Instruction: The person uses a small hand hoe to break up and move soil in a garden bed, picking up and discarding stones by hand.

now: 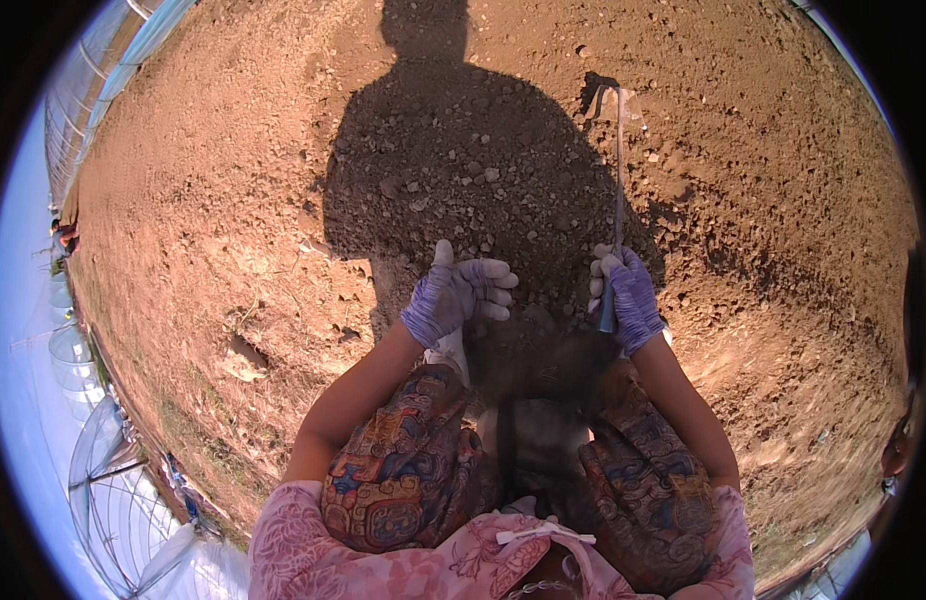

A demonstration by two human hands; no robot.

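Note:
My left hand (463, 292), in a purple glove with pale, dusty fingertips, is held over the shaded soil with its fingers apart and nothing in it. My right hand (628, 292), gloved alike, is closed around the handle of a long thin hand tool (620, 172). The tool's bluish handle end shows below the fingers, and its slim shaft runs away from me. At the far end of the shaft is a bent head, whose exact kind I cannot tell, beside a pale scrap (632, 109) on the ground. Loose brown soil (478, 180) with small clods lies between and beyond my hands.
My knees in patterned trousers (392, 465) are bent below my hands. A pale stone or clod (245, 360) lies on the left. Plastic-covered hoop greenhouses (125, 495) line the left edge. Another person (64, 236) is low to the ground far off at the left.

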